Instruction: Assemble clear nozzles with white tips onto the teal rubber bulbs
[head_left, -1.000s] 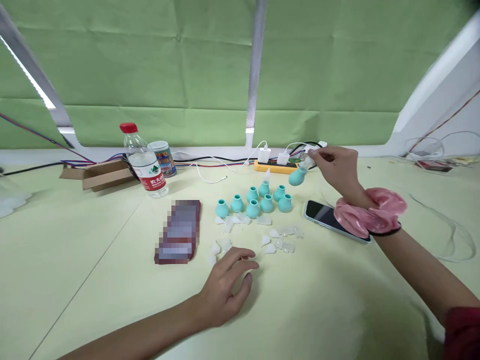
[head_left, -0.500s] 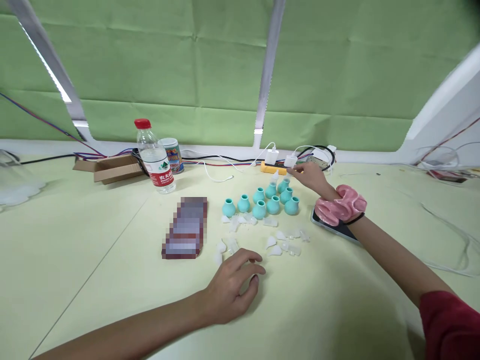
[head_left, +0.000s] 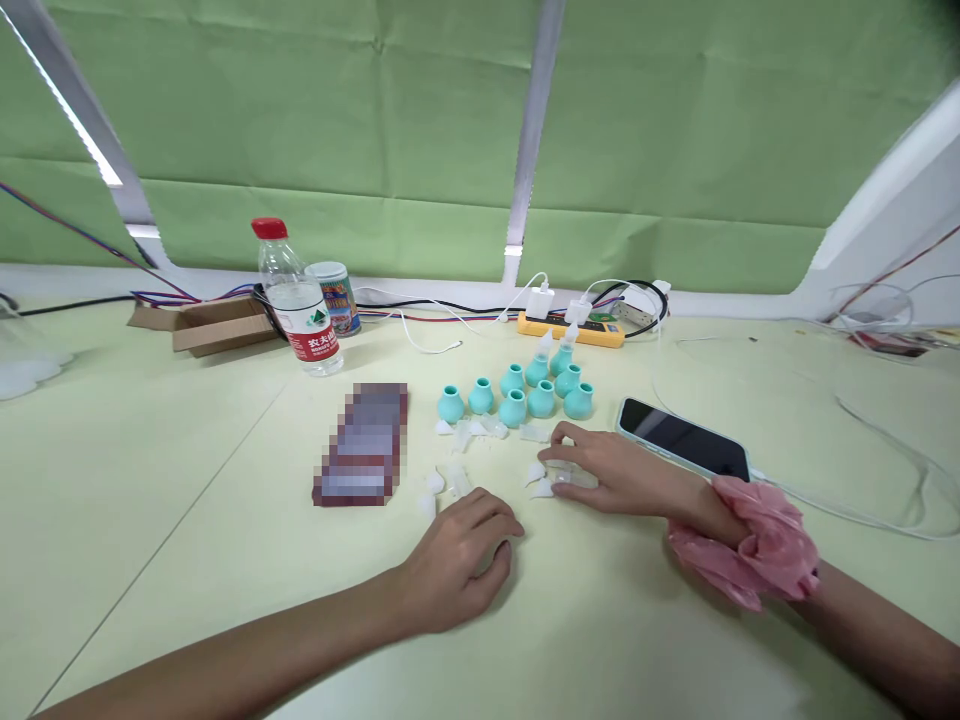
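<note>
- The right hand lies palm down on the worktop, fingers stretched flat over a few clear plastic tips; whether its grip has closed on one cannot be told, as the fingers cover them.
- The left hand rests on the worktop with fingers loosely curled, its grip holding nothing; the fingertips sit just beside more clear tips.
- Taking the teal rubber bulbs as the landmark: they stand upright in a cluster, mouths up, and two at the back carry a clear tip fitted in the mouth, the rest show open mouths.
- The loose clear tips lie scattered just in front of the bulbs, between them and both hands.
- A phone lies face up to the right of the bulbs; a pink scrunchie sits on the right wrist.
- Left of the bulbs lies a dark red packet; further left and behind stand a water bottle, capped and partly filled, and a can.
- Behind the bulbs lies a yellow power strip with chargers plugged in.
</note>
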